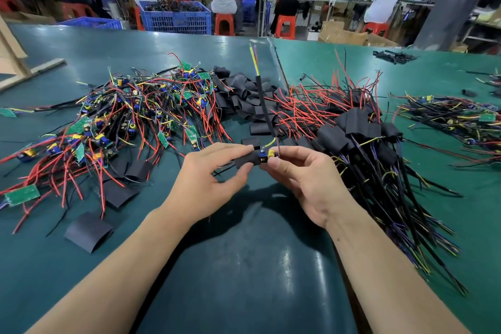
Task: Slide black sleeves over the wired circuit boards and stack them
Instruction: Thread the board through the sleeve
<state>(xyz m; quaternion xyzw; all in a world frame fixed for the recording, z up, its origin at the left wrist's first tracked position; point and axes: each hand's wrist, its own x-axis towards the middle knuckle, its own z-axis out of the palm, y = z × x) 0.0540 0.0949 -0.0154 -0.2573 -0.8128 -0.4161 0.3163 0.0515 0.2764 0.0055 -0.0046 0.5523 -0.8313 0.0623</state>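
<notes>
Head view, step: I judge the sleeving is half done; sleeve point(247, 159) covers the board's point(267, 157) left part.
Hands: left hand point(208, 173) pinches the sleeve, right hand point(303, 171) pinches the board's bare end, above the table point(244, 266).
Axis: lies left-right, cable point(264, 106) running up and away, probably from the right end.
Next: push the sleeve rightward, then add it to the finished stack point(360, 127).

One wide-angle camera is riding on the person's head, looking forward and down across the green desk point(271, 266). It is sitting close above both forearms, which are entering from the bottom edge, while the desk's far edge and the workshop behind are filling the top.
</notes>
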